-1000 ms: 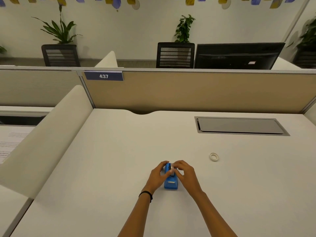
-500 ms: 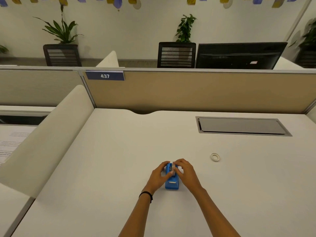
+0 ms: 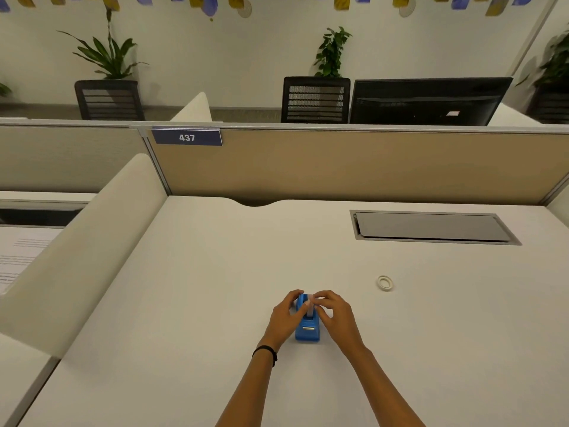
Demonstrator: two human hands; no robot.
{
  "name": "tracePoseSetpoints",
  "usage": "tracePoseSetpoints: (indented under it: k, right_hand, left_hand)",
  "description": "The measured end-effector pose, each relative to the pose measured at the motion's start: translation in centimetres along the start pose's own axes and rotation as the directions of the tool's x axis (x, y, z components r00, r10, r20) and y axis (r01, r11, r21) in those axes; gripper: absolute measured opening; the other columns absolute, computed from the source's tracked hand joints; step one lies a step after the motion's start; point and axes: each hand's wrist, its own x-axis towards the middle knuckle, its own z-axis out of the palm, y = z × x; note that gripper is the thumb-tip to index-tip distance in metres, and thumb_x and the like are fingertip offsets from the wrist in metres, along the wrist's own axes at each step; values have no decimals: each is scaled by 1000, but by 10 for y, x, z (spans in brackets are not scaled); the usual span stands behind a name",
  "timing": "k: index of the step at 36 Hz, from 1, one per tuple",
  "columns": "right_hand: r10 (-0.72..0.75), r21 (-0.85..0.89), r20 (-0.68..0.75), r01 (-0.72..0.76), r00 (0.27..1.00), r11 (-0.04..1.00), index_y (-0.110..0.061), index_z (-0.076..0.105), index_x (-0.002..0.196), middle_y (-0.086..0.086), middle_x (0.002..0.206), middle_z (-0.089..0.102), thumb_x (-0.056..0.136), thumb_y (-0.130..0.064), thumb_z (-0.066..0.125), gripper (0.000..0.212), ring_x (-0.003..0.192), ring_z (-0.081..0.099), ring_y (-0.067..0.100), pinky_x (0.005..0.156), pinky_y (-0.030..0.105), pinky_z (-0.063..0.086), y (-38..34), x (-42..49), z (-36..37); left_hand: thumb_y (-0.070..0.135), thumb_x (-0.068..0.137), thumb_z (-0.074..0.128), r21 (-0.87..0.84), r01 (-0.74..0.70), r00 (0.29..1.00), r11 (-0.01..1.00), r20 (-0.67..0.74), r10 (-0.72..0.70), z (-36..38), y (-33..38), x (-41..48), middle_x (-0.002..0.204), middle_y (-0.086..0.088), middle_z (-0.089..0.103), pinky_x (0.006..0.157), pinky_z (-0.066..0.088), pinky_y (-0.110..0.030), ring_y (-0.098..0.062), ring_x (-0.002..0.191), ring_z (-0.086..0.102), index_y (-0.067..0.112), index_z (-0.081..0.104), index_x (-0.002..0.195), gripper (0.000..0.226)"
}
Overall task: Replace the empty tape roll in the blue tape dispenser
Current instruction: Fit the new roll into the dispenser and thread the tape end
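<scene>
The blue tape dispenser (image 3: 308, 329) stands on the white desk (image 3: 215, 288), its cutter end towards me. My left hand (image 3: 284, 317) grips its left side. My right hand (image 3: 334, 312) is on its right side, with thumb and fingertips pinched on a pale tape roll (image 3: 310, 305) seated in the top of the dispenser. My fingers hide most of that roll. A thin white ring, a tape roll core (image 3: 384, 283), lies flat on the desk to the right, apart from both hands.
A grey flip-lid cable hatch (image 3: 431, 227) is set into the desk at the back right. A tan partition (image 3: 338, 167) closes off the far edge, and a white rounded divider (image 3: 77, 254) runs along the left side.
Both hands have stayed on the dispenser. My right fingers have shifted slightly over the roll on top, and the view has drifted a little.
</scene>
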Motion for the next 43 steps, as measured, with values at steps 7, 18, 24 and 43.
tracePoseSetpoints:
  k: [7, 18, 24, 43]
  right_hand:
    - [-7, -5, -9, 7, 1000, 1000, -13, 67, 102, 7, 112, 64, 87, -10, 58, 19, 98, 55, 10, 81, 6, 41, 2, -5, 1]
    - [-13, -67, 8, 13, 1000, 998, -11, 64, 108, 8, 112, 63, 88, -17, 56, 22, 102, 57, 17, 87, 21, 46, 0, 3, 2]
    - [19, -64, 29, -17, 999, 998, -8, 63, 108, 12, 113, 63, 88, -17, 56, 23, 102, 57, 20, 88, 24, 46, -4, 6, 0]
    - [-3, -207, 68, 18, 998, 978, -3, 61, 95, 14, 105, 63, 88, -18, 56, 18, 94, 59, 23, 77, 17, 42, -16, 11, -2]
  left_hand:
    - [35, 85, 59, 0, -15, 1000, 1000, -1, 15, 0, -1, 1, 112, 12, 55, 77, 42, -8, -8, 102, 53, 26, 48, 117, 35]
    - [35, 84, 62, 1, -26, 999, 1000, 35, 26, -2, -5, 3, 114, 13, 53, 79, 42, -8, -6, 104, 51, 27, 46, 120, 40]
    - [35, 83, 62, -16, -16, 998, 1000, 57, 17, -3, -6, 3, 116, 13, 52, 89, 38, -19, -7, 106, 50, 27, 45, 121, 42]
    - [31, 84, 62, 33, -11, 998, 999, 62, 9, -4, -4, 0, 131, 1, 51, 95, 38, -22, -9, 110, 46, 20, 42, 128, 49]
